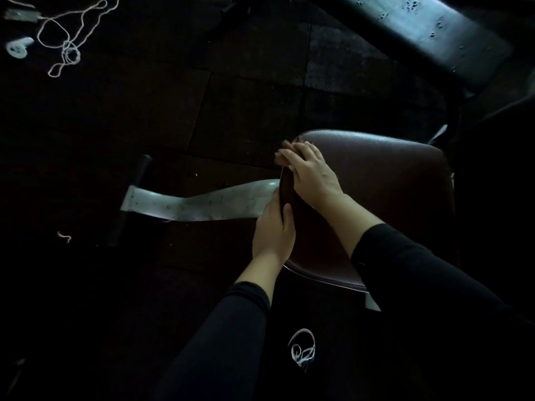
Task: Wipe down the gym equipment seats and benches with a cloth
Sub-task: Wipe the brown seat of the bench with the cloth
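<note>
Gripping the left edge of a brown seat (382, 180) with both hands, super dark shot.

The left hand (273, 230) grips the seat's near-left edge, thumb on top and fingers curled under the rim out of sight. The right hand (311, 172) lies over the far-left corner, fingers together and bent down over the edge; something dark sits under them but I honestly can't tell if it's a cloth. The seat's long axis runs from near the person up and away, its rounded front facing left toward a pale metal leg (199, 205) that stretches left along the floor. White string (69, 50) lies loose top left, another bit (302, 347) near the bottom. No readable writing anywhere.
</note>
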A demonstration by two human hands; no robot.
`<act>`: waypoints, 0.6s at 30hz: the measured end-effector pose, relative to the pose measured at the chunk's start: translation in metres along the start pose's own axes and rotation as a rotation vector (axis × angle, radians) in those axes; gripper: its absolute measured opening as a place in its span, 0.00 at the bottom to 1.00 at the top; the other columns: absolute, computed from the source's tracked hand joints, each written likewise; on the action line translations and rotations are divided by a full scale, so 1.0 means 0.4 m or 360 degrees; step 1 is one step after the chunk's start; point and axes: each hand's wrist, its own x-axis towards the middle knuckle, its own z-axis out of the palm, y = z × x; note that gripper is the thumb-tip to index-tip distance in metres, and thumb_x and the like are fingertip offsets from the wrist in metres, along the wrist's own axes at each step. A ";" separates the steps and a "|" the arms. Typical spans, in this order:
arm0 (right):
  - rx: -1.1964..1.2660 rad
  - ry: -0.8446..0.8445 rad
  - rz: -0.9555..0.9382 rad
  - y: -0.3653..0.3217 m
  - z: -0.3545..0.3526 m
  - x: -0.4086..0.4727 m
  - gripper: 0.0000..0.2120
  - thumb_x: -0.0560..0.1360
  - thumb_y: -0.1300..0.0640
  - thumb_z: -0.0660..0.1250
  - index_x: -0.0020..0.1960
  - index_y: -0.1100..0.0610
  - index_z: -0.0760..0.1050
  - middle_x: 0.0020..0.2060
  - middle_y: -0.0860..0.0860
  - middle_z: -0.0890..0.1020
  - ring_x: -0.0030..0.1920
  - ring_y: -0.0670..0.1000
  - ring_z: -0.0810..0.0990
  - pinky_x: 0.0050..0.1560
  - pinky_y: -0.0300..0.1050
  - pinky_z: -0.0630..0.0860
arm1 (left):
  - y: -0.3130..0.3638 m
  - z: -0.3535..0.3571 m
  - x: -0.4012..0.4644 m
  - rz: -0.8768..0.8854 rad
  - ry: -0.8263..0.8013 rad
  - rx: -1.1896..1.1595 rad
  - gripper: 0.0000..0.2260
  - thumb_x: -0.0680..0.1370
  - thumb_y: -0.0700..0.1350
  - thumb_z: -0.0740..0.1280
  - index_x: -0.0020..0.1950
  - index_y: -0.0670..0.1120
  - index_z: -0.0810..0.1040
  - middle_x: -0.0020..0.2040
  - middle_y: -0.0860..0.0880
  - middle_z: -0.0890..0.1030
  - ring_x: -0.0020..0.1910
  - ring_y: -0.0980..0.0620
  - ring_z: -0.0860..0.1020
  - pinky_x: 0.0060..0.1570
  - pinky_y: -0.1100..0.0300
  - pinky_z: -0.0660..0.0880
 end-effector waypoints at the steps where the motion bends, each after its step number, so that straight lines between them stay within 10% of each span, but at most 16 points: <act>1: 0.0016 -0.0006 0.0044 -0.003 -0.005 -0.003 0.21 0.81 0.59 0.53 0.74 0.52 0.62 0.74 0.55 0.59 0.76 0.57 0.50 0.73 0.58 0.57 | 0.005 -0.006 -0.002 -0.0037 -0.0018 0.0071 0.21 0.83 0.53 0.51 0.76 0.55 0.60 0.71 0.55 0.69 0.69 0.55 0.69 0.65 0.50 0.71; 9: 0.0135 -0.0024 0.0299 -0.023 -0.054 -0.100 0.27 0.78 0.66 0.59 0.75 0.53 0.57 0.74 0.58 0.58 0.74 0.59 0.55 0.70 0.61 0.63 | 0.113 -0.090 -0.036 -0.0239 -0.0003 0.0740 0.22 0.83 0.52 0.50 0.77 0.49 0.58 0.72 0.48 0.68 0.69 0.47 0.68 0.58 0.49 0.72; 18: -0.0333 0.0161 0.0224 0.017 -0.011 -0.173 0.21 0.79 0.47 0.59 0.72 0.47 0.66 0.70 0.57 0.68 0.68 0.60 0.67 0.64 0.55 0.66 | 0.125 -0.087 -0.028 -0.0166 0.0003 0.0936 0.22 0.83 0.51 0.51 0.77 0.49 0.58 0.71 0.49 0.70 0.67 0.49 0.69 0.61 0.51 0.68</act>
